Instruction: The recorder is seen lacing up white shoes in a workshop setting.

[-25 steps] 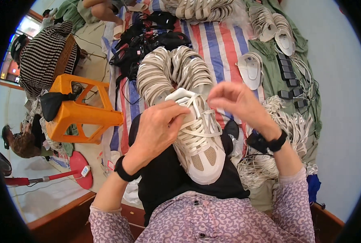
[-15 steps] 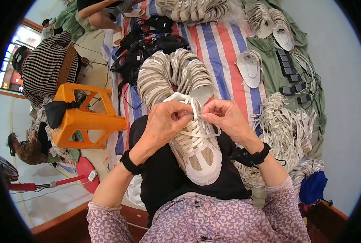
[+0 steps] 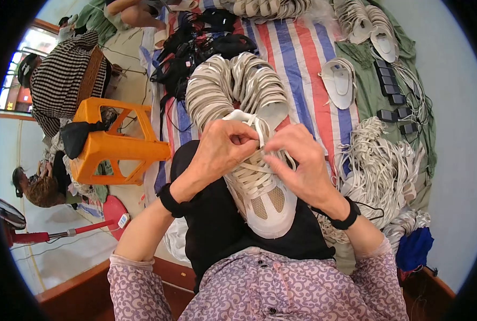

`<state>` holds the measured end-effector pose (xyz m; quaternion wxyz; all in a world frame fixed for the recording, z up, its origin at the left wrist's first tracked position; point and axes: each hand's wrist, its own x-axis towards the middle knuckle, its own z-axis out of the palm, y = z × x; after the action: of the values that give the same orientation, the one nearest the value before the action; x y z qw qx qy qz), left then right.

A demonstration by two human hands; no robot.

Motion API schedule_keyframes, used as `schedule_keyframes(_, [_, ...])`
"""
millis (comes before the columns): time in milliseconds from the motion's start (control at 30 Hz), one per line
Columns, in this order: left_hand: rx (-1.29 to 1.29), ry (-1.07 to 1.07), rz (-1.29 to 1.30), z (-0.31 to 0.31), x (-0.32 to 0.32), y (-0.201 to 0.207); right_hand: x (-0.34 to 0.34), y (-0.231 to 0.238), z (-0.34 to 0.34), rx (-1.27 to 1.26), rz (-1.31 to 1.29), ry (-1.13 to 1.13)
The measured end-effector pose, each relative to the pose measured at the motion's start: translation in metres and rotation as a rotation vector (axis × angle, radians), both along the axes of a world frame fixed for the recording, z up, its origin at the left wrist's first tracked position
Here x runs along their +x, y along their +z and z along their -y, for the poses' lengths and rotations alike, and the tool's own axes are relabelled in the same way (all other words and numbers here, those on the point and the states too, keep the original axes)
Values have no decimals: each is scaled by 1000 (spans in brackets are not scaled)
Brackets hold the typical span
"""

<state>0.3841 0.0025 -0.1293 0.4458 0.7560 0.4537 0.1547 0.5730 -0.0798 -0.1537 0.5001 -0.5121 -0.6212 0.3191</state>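
Observation:
A white and beige sneaker (image 3: 270, 211) rests on my lap, its toe pointing toward me. Pale laces (image 3: 253, 176) criss-cross its front. At the ankle opening, my left hand (image 3: 222, 145) pinches a shoelace beside the tongue, though the fingertips partly hide it. Over the right side of the lacing is my right hand (image 3: 301, 166), its thumb and index finger apart and slightly blurred, with nothing visible between them. Just beyond the shoe, two curved rows of stacked shoe uppers (image 3: 212, 93) lie on the striped sheet (image 3: 297, 59).
An orange plastic stool (image 3: 118, 142) stands at my left, a black pouch (image 3: 75, 138) hanging on it. To the right are a heap of loose laces (image 3: 380, 160), black adapters (image 3: 388, 85) and a single shoe upper stack (image 3: 338, 85). Other people sit at the far left.
My right hand has let go of the lace it pinched and moved slightly right and down, its thumb and index finger parting. My left hand keeps its pinch near the tongue.

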Motion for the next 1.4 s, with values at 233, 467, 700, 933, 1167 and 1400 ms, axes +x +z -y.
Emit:
schedule_keyframes(233, [-52,64,107,-10,-6,-1,-13,4,-8,331,579,201])
schedule_keyframes(467, [60,173,85,-23,-50,10,-18,24,-22,179,504,243])
schedule_keyframes(700, [23,357,123,-7,-85,3,-11,19,-40,-209,30,358])
schedule_keyframes(933, [-43,424,148,3,-102,-6,-8,36,-43,-412,271,320])
schedule_keyframes(1167, [-65,429,181,2,-105,-10,1,47,-47,-705,186,516])
schedule_keyframes(1400, [207,570,129,-11,-159,-8,23,46,-53,-587,60,625])
